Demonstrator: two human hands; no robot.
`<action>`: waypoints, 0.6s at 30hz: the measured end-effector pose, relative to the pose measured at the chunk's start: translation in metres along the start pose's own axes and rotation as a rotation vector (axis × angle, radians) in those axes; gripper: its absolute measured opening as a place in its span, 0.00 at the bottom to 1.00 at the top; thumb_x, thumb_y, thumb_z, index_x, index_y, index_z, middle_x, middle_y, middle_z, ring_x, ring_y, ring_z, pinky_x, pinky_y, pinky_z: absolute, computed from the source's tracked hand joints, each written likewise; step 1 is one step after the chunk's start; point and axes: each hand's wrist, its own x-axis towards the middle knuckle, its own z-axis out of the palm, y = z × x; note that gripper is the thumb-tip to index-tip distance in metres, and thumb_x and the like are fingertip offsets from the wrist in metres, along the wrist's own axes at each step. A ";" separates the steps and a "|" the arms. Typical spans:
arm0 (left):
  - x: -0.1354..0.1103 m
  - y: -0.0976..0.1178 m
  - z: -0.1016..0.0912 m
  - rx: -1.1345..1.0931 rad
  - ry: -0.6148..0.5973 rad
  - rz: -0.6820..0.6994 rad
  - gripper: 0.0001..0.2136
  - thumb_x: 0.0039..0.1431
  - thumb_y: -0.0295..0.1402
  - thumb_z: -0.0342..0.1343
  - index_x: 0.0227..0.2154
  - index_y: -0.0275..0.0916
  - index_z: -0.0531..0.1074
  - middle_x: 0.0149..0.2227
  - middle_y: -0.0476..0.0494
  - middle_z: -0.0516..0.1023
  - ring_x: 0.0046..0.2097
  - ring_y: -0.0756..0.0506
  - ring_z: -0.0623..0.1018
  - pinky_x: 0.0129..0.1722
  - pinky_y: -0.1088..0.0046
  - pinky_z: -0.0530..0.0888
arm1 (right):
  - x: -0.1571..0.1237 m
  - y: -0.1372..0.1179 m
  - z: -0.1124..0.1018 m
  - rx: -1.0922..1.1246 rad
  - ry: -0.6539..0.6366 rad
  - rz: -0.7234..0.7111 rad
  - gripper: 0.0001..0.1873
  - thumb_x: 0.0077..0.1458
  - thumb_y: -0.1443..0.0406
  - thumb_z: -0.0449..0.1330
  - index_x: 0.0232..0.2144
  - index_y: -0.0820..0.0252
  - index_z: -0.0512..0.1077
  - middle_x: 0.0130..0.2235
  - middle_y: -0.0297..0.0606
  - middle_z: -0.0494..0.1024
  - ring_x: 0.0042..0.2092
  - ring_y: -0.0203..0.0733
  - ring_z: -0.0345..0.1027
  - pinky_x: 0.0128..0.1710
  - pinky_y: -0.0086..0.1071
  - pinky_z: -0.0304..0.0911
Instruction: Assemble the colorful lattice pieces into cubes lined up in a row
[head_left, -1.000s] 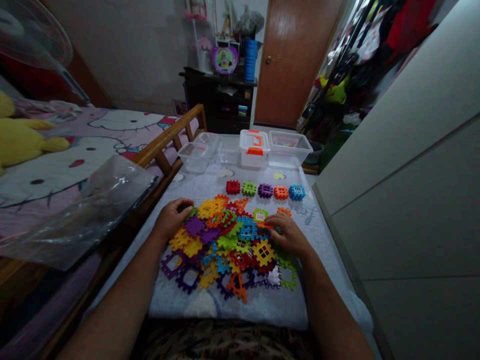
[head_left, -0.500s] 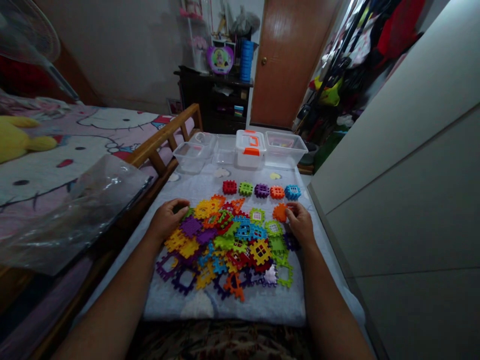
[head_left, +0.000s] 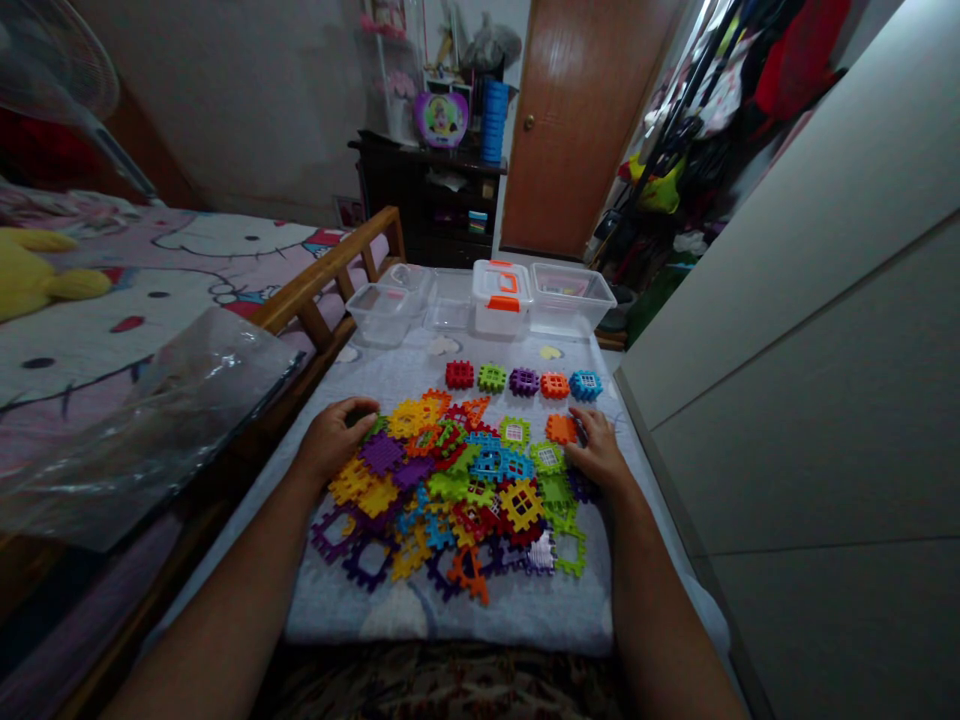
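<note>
A heap of colourful plastic interlocking tiles, among them a purple tile (head_left: 382,453) and a yellow window tile (head_left: 521,504), covers the middle of the cloth. My left hand (head_left: 334,438) rests at the heap's left edge beside a green tile (head_left: 377,427); its fingers are curved, thumb and forefinger apart, with nothing seen held. An orange tile (head_left: 560,429) lies flat on the cloth, right of the heap. Around its right side my right hand (head_left: 598,450) is open, finger and thumb apart; whether they touch it is unclear. Behind stand several small assembled cubes, including a red cube (head_left: 459,375) and a blue cube (head_left: 586,385).
Along the far edge stand a clear open bin (head_left: 571,300), a lidded box with orange latches (head_left: 502,298) and a clear tub (head_left: 380,313). A wooden bed rail (head_left: 330,270) borders the left, with a plastic bag (head_left: 165,430) beyond. A pale cabinet (head_left: 795,330) flanks the right.
The orange tile has settled flat on the cloth. My right hand's finger and thumb have spread apart beside it, the thumb moving nearer me. My left hand has stayed in place.
</note>
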 end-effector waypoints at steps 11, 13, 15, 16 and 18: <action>-0.001 0.002 0.000 -0.012 -0.004 -0.017 0.20 0.49 0.46 0.57 0.40 0.39 0.79 0.42 0.41 0.83 0.44 0.39 0.81 0.52 0.63 0.75 | 0.002 -0.002 -0.002 -0.019 -0.012 -0.001 0.21 0.48 0.58 0.63 0.46 0.55 0.73 0.47 0.44 0.72 0.52 0.55 0.65 0.54 0.47 0.61; -0.001 0.003 0.000 -0.019 -0.001 -0.017 0.20 0.49 0.46 0.57 0.39 0.39 0.79 0.42 0.41 0.83 0.43 0.39 0.81 0.51 0.63 0.75 | 0.001 -0.003 -0.002 -0.032 -0.010 0.005 0.21 0.48 0.58 0.63 0.46 0.56 0.73 0.47 0.44 0.72 0.51 0.55 0.65 0.54 0.47 0.62; -0.002 0.004 0.000 -0.024 0.002 -0.018 0.19 0.49 0.47 0.57 0.39 0.39 0.79 0.41 0.42 0.83 0.43 0.39 0.81 0.51 0.63 0.76 | 0.001 -0.003 -0.003 -0.044 -0.010 0.010 0.21 0.48 0.58 0.63 0.46 0.56 0.73 0.47 0.45 0.72 0.51 0.55 0.65 0.53 0.47 0.62; -0.002 0.004 0.000 -0.025 0.002 -0.018 0.19 0.49 0.46 0.57 0.39 0.39 0.79 0.41 0.42 0.83 0.43 0.39 0.81 0.51 0.64 0.76 | 0.001 -0.003 -0.003 -0.046 -0.013 0.010 0.22 0.48 0.59 0.63 0.46 0.56 0.73 0.47 0.45 0.72 0.51 0.55 0.65 0.53 0.47 0.62; -0.002 0.004 0.000 -0.024 0.002 -0.021 0.19 0.48 0.46 0.57 0.39 0.40 0.79 0.41 0.42 0.83 0.43 0.39 0.80 0.51 0.64 0.75 | 0.001 -0.003 -0.002 -0.048 -0.019 0.006 0.22 0.47 0.59 0.63 0.47 0.56 0.73 0.47 0.45 0.72 0.50 0.55 0.65 0.53 0.47 0.62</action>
